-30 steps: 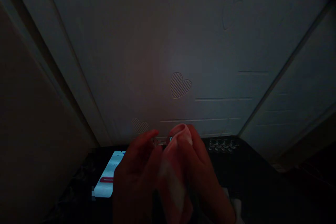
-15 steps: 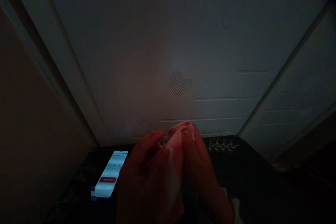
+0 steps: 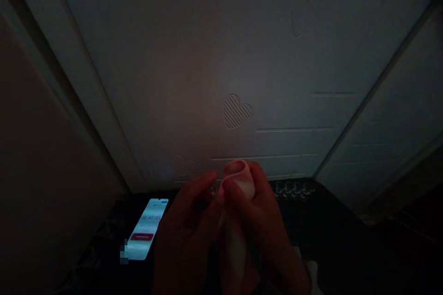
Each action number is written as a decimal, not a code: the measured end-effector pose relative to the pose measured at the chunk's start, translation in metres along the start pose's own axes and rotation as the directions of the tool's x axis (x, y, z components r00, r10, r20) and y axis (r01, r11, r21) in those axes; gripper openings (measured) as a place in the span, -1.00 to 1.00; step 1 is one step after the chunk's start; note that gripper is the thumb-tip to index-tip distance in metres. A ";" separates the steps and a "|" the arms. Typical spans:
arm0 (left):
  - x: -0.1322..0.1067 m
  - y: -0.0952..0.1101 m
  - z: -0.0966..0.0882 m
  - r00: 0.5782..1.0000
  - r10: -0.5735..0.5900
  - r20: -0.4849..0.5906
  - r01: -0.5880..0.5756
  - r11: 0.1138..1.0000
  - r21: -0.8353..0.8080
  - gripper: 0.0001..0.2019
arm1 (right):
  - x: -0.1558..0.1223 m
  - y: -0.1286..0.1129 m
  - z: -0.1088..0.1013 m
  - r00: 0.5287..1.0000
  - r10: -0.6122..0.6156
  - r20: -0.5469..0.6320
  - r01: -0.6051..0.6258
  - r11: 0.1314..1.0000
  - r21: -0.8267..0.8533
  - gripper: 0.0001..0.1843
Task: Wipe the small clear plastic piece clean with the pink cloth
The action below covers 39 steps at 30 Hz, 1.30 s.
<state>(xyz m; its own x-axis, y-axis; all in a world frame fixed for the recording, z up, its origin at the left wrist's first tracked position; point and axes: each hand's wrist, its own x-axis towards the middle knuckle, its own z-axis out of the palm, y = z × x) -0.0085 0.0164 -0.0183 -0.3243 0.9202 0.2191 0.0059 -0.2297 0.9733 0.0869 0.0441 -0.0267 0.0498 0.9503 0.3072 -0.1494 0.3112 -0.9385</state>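
Note:
My left hand (image 3: 188,226) is closed around a small clear glass (image 3: 213,189), mostly hidden by the fingers. A pink and white cloth (image 3: 238,179) is bunched in my right hand (image 3: 266,221), thumb pressed on its near side. Its top edge curls into an open loop, and a tail of it hangs down between the hands. Cloth and glass meet where the fingertips come together; whether the cloth reaches inside the glass cannot be seen.
A lit phone (image 3: 147,228) lies on the dark table to the left. Several small clear glasses (image 3: 294,190) stand together at the right, near the back edge. Behind rises a pale panel (image 3: 194,78) with engraved hearts and lines. The light is dim.
My right hand has turned the cloth, so its top loop now gapes wider and the thumb sits further left and lower. My left hand stays nearly in place with the glass.

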 end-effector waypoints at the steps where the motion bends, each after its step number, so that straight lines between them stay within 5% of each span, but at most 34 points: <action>1: 0.000 0.000 0.000 1.000 0.010 -0.001 -0.010 1.000 0.000 -0.74 | 0.000 0.000 0.000 1.000 0.001 0.011 -0.001 1.000 0.005 -0.79; 17: 0.000 0.000 0.000 0.999 0.032 -0.006 -0.032 0.999 0.012 -0.75 | -0.002 0.005 -0.005 0.989 -0.068 0.133 0.063 0.997 0.043 -0.85; 27: -0.004 0.003 0.005 0.998 0.015 -0.056 -0.015 1.000 0.001 -0.74 | 0.002 0.010 0.003 0.969 -0.203 -0.144 0.208 0.978 0.024 -0.79; 31: -0.005 0.002 0.005 0.995 0.016 -0.099 -0.017 1.000 -0.015 -0.74 | 0.001 0.009 0.003 0.967 -0.158 -0.201 0.181 0.978 0.106 -0.82; 39: 0.001 -0.006 0.001 0.994 0.003 -0.107 -0.015 0.994 -0.105 -0.75 | -0.004 0.006 -0.006 0.998 -0.040 -0.056 0.045 0.995 0.093 -0.73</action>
<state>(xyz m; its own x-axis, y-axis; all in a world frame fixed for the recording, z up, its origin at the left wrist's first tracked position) -0.0080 0.0189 -0.0238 -0.4235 0.8803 0.2136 -0.0889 -0.2750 0.9573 0.0919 0.0418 -0.0343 0.1110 0.9355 0.3354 -0.2383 0.3527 -0.9049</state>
